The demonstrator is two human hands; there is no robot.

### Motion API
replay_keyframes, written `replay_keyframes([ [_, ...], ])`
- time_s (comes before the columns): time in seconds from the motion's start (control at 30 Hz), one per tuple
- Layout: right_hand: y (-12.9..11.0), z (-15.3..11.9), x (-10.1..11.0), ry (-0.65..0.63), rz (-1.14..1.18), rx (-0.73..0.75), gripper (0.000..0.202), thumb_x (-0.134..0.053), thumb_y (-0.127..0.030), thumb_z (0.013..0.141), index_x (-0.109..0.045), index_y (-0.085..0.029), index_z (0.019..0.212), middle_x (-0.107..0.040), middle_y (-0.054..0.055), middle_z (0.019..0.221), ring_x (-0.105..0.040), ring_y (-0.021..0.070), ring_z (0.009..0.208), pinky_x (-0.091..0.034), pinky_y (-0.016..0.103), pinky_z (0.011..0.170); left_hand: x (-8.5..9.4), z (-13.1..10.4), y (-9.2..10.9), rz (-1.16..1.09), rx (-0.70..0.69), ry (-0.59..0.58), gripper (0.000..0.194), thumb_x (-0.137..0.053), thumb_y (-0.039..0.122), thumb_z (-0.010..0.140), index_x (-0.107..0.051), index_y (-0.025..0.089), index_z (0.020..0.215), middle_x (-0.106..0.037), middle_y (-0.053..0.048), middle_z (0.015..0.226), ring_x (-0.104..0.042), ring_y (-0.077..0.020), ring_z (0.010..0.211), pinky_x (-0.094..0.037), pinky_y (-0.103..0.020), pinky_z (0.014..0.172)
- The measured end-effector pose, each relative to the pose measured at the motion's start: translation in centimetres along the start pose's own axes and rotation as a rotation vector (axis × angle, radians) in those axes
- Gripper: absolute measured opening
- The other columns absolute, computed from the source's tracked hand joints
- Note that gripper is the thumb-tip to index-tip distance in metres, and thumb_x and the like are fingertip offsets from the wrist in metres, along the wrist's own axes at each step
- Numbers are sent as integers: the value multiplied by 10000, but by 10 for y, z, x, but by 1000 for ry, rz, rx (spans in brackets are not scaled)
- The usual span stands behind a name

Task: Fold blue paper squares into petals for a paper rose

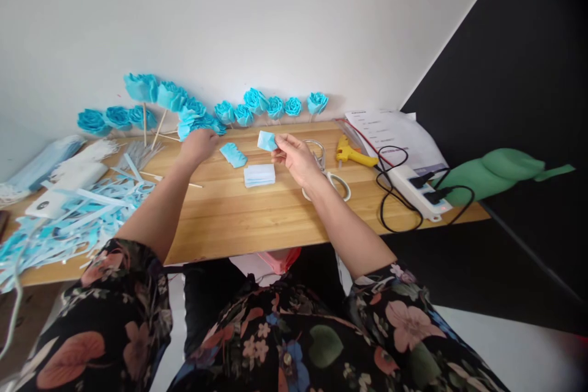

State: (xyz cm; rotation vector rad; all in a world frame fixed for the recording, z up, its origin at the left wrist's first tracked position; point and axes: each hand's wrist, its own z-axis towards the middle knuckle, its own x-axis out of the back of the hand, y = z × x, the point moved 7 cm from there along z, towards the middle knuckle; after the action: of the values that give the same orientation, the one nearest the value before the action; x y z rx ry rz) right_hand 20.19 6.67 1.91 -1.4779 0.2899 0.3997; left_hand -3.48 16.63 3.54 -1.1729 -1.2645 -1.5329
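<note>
Blue piece (pixel 265 141) in right hand (pixel 299 160); printed sheets (pixel 384 133), text illegible.

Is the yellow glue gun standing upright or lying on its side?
On its side: the yellow glue gun has body and handle both flat along the table.

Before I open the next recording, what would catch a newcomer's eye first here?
The artificial blue roses along the wall, at the back of the wooden table, likely draw the eye first. Next comes the yellow glue gun on the right, then the light-blue piece pinched in the right hand.
</note>
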Motion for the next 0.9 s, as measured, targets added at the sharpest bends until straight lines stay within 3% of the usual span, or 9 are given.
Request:
replay_keyframes([
  [0.23,3,1,-1,-36,-12,-7,453,-883,-566,573,-704,-221,805,-660,-44,727,-592,75,643,-513,176,574,-32,3,11,141,-9,-47,446,-326,274,962,-722,100,1069,-715,-234,1189,-659,-367,1115,-494,-421,909],
  [0.4,5,1,1,-38,-28,-14,430,-866,-569,603,-698,-226,801,-650,-45,728,-587,77,652,-510,180,588,-34,5,6,52,53,-2,365,-381,258,925,-714,134,1010,-727,-221,1142,-666,-359,1074,-498,-416,882],
  [0.53,7,2,4,-29,-43,-12,413,-859,-572,621,-701,-241,813,-683,-34,784,-629,103,731,-540,219,682,-22,0,6,-220,35,27,234,-482,268,866,-696,174,884,-751,-130,971,-679,-296,959,-500,-359,840],
  [0.67,4,2,3,-25,-49,31,379,-854,-561,633,-717,-253,806,-726,-26,861,-670,132,894,-536,272,891,3,-19,29,-607,-22,-9,164,-574,321,815,-668,187,802,-730,-44,813,-670,-218,798,-504,-301,766],
  [0.8,2,1,-3,-46,-74,54,376,-846,-567,640,-736,-259,826,-748,-2,1097,-665,171,1055,-512,318,981,31,-42,63,-603,-87,-36,152,-602,310,794,-677,181,764,-691,-21,705,-656,-202,731,-483,-285,692],
  [0.9,3,-2,-8,-90,-88,64,359,-848,-560,650,-744,-253,806,-736,0,1161,-667,168,1031,-519,313,956,39,-52,87,-579,-183,-74,152,-604,302,803,-680,180,753,-690,-19,698,-662,-201,721,-476,-283,669],
])
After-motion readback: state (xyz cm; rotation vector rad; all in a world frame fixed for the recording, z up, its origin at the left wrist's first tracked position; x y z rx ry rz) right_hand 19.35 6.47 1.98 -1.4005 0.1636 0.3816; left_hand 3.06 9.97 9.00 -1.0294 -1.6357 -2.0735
